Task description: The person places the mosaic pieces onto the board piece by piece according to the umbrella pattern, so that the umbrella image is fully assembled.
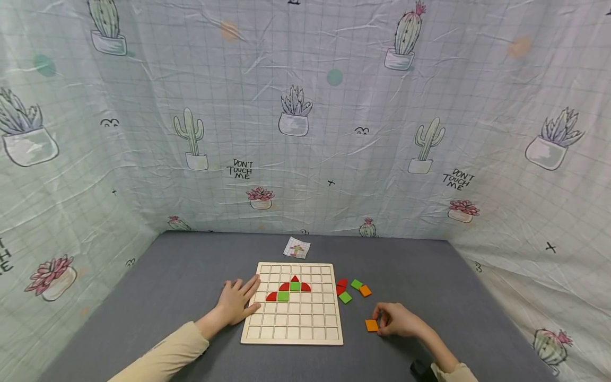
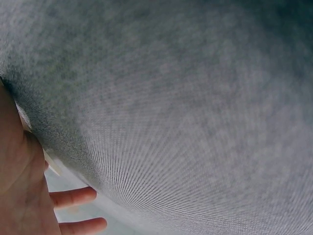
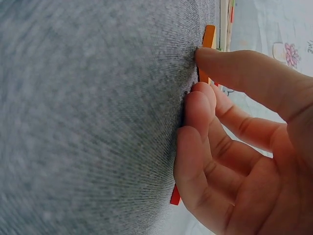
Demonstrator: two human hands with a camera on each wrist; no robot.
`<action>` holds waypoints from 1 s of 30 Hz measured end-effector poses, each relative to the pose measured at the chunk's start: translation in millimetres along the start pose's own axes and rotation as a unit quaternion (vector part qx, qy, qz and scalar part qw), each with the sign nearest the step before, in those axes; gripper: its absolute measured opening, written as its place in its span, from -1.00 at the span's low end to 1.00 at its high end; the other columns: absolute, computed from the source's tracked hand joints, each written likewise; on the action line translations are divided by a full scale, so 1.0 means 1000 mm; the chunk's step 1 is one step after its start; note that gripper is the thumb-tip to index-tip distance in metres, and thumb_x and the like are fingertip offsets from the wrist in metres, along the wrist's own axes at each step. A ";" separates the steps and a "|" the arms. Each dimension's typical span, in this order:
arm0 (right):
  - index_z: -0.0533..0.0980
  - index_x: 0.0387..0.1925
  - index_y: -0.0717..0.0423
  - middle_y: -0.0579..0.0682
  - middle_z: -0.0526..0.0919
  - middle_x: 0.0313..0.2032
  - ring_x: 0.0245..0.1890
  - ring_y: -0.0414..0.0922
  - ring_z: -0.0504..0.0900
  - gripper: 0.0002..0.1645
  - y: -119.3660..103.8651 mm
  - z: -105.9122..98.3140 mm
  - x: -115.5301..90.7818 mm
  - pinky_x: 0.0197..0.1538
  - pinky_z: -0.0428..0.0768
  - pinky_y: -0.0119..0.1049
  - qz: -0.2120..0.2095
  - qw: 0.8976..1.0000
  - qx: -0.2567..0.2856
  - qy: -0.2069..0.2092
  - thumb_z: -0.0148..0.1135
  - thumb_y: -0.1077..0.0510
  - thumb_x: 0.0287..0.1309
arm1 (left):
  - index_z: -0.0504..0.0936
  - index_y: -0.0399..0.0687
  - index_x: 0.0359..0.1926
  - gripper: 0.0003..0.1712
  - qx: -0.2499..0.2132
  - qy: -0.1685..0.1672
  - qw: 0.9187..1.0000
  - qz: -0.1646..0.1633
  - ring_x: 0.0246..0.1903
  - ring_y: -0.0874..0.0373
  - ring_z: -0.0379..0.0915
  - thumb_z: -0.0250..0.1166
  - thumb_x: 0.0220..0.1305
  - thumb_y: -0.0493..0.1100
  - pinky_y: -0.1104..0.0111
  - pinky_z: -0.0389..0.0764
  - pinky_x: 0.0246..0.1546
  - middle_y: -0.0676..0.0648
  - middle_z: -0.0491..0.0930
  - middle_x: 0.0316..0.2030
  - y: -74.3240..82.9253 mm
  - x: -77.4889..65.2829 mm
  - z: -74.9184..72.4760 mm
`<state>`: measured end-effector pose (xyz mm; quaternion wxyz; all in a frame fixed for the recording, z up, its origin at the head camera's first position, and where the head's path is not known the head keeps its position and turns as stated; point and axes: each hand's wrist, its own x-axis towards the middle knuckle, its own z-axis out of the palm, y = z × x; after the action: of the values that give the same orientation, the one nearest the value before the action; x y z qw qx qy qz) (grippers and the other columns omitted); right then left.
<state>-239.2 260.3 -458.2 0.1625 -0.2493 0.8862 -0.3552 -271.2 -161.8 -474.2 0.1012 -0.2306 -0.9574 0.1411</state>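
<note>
A pale wooden grid board (image 1: 305,334) lies on the grey table with red and green tiles in its cells. A red triangle (image 1: 295,278) tops a green square (image 1: 295,286), and red quarter-round pieces (image 1: 306,287) sit alongside. My left hand (image 1: 236,302) rests on the board's left edge, fingers spread. To the right of the board, my right hand (image 1: 398,320) pinches the right side of an orange square tile (image 1: 371,325) on the table. In the right wrist view, curled fingers and thumb meet at the orange tile (image 3: 209,36).
Right of the board lie red pieces (image 1: 341,287), green squares (image 1: 345,297) and another orange square (image 1: 365,291). Behind the board is a small picture card (image 1: 297,248) with a coloured pattern. A cactus-print curtain (image 1: 305,159) surrounds the table (image 1: 191,265). Near the right sleeve is a black object (image 1: 422,370).
</note>
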 end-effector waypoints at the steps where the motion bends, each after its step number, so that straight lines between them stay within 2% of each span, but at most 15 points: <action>1: 0.46 -0.31 0.22 0.00 0.55 -0.60 -0.64 -0.35 0.41 -0.73 0.000 0.000 0.000 -0.56 0.38 -0.45 -0.001 1.000 0.000 0.000 0.30 0.28 -0.12 | 0.26 -0.01 0.26 -0.30 0.000 0.000 1.000 0.000 -0.04 -0.04 0.31 -0.07 0.21 0.26 0.03 0.29 -0.19 0.02 0.25 0.26 0.000 0.000 0.000; 15: 0.44 -0.31 0.27 0.07 0.60 -0.56 -0.65 -0.39 0.43 -0.76 -0.002 -0.001 0.002 -0.56 0.41 -0.44 -0.032 0.999 0.017 0.014 0.24 0.32 -0.10 | 0.26 -0.01 0.26 -0.30 -0.001 0.002 1.000 -0.001 -0.05 -0.05 0.31 -0.06 0.21 0.26 0.02 0.29 -0.19 0.02 0.25 0.26 0.001 0.000 -0.001; 25: 0.45 -0.27 0.24 0.09 0.59 -0.54 -0.66 -0.33 0.44 -0.75 -0.007 0.001 0.009 -0.57 0.43 -0.42 -0.029 0.999 0.039 0.021 0.23 0.30 -0.07 | 0.27 -0.03 0.26 -0.30 0.001 0.008 1.000 0.002 -0.07 -0.05 0.31 -0.05 0.21 0.26 0.03 0.29 -0.21 0.02 0.25 0.26 0.000 0.001 0.000; 30: 0.45 -0.26 0.23 0.07 0.58 -0.54 -0.68 -0.31 0.43 -0.74 -0.012 0.005 0.014 -0.60 0.41 -0.41 -0.018 0.999 0.038 0.031 0.24 0.29 -0.06 | 0.26 -0.01 0.26 -0.29 0.003 0.000 1.000 -0.002 -0.04 -0.04 0.31 -0.06 0.21 0.27 0.02 0.30 -0.18 0.03 0.24 0.26 0.001 0.001 0.000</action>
<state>-244.4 242.8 -454.4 0.1383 -0.2476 0.8720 -0.3991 -271.9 -160.9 -474.2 0.1023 -0.2286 -0.9574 0.1439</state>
